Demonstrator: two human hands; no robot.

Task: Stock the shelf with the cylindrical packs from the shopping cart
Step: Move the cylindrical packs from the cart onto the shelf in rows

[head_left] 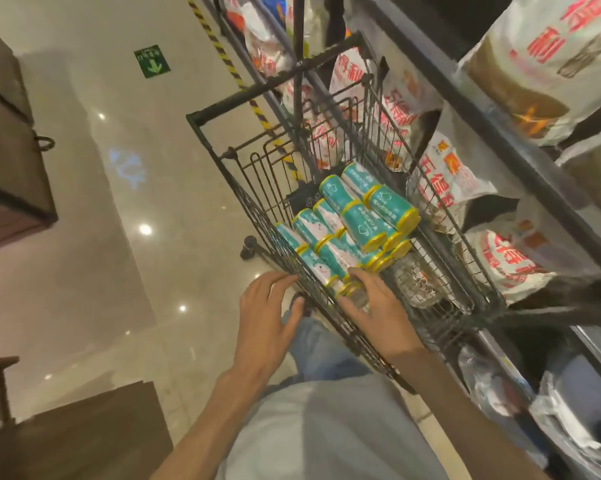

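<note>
Several teal cylindrical packs [361, 223] with yellow ends lie piled in the black wire shopping cart [222, 161]. My right hand [382, 313] reaches into the near end of the cart. Its thumb and fingers bracket the yellow end of the nearest cylindrical pack [321, 268]. My left hand [267, 317] hovers just outside the cart's near left side, fingers spread and relaxed, fingertips at the wire rim, holding nothing. The shelf [499, 133] stands to the right of the cart.
White bags with red print [454, 178] fill the dark metal shelf on the right and press against the cart's right side. A clear plastic wrapper [416, 278] lies in the cart. Glossy floor with yellow-black tape [222, 53] stretches left; brown furniture [8, 140] stands at the far left.
</note>
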